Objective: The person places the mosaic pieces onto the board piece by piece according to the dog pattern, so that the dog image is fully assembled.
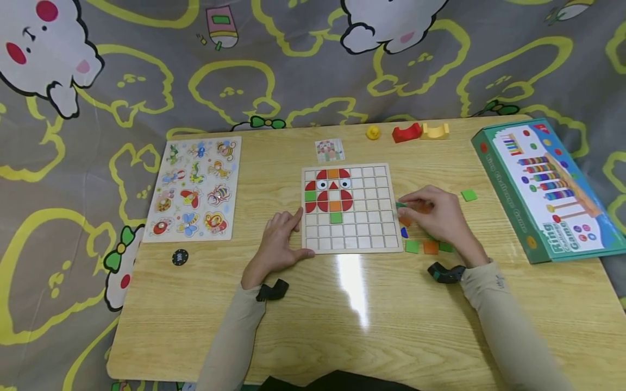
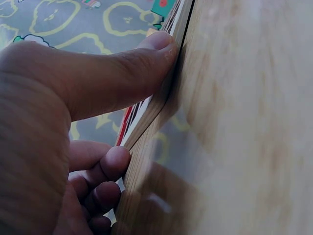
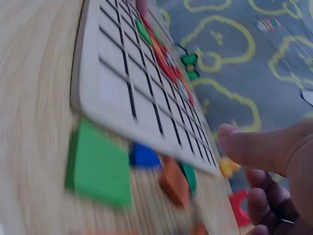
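A wooden grid board (image 1: 367, 245) lies mid-table, with red, orange and green pieces and two eye pieces set in its upper left squares. My left hand (image 1: 277, 239) rests at its near left corner; the thumb (image 2: 146, 63) lies along the near edge and the fingers are at the left edge. Just past the board's right edge my right hand (image 1: 435, 214) hovers over loose pieces, its thumb apart from the bent fingers in the right wrist view. A dark green piece (image 3: 188, 177) lies below it, beside an orange piece (image 3: 174, 182) and a blue piece (image 3: 145, 155).
Green (image 1: 412, 246) and orange (image 1: 431, 247) squares lie near the board's lower right corner. A picture card (image 1: 330, 150) sits behind the board. At left are an insect puzzle (image 1: 195, 187) and a black chip (image 1: 180, 257); at right, a game box (image 1: 550, 190). Red (image 1: 407, 133) and yellow blocks stand behind.
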The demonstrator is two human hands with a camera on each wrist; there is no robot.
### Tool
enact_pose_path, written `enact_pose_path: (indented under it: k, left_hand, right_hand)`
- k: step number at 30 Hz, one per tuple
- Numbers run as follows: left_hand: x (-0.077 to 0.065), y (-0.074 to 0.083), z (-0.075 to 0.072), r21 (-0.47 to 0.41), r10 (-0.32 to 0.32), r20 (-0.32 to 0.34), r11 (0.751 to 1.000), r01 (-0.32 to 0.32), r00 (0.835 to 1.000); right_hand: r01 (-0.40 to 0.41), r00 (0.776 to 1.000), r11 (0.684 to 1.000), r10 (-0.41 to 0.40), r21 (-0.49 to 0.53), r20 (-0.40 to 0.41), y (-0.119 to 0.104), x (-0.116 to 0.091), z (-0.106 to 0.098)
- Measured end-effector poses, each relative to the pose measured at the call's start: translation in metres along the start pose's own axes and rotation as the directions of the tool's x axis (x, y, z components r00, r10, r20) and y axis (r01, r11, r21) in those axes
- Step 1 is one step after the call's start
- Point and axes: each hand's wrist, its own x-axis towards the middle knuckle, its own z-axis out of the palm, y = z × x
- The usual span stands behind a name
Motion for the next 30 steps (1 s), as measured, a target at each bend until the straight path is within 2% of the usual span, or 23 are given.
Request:
enact_pose_path:
  k: [5, 9, 14, 21, 30]
  left_hand:
    - [-0.002, -0.002, 0.000, 0.001, 0.003, -0.013, 1.000, -0.003, 1.000]
    - [-0.003, -0.003, 0.000, -0.007, 0.003, -0.020, 1.000, -0.003, 1.000]
    - [-0.002, -0.004, 0.001, -0.012, -0.005, -0.011, 1.000, 0.005, 1.000]
    - [-0.002, -0.001, 0.001, -0.017, -0.006, 0.003, 1.000, 0.006, 1.000]
    - [-0.001, 0.001, 0.001, -0.007, 0.003, 0.002, 1.000, -0.003, 1.000]
  right_hand:
    - [-0.044, 0.999, 0.996, 0.045, -0.076, 0.003, 0.021, -0.022, -0.029]
    - [-0.052, 0.998, 0.991, 0.055, -0.125, 0.020, 0.033, -0.038, -0.040]
    - [-0.060, 0.995, 0.983, 0.072, -0.171, 0.064, 0.040, -0.052, -0.040]
    - [-0.002, 0.998, 0.978, 0.016, -0.208, 0.065, 0.035, -0.058, -0.036]
    - [-0.065, 0.989, 0.970, 0.094, -0.234, 0.115, 0.026, -0.057, -0.035]
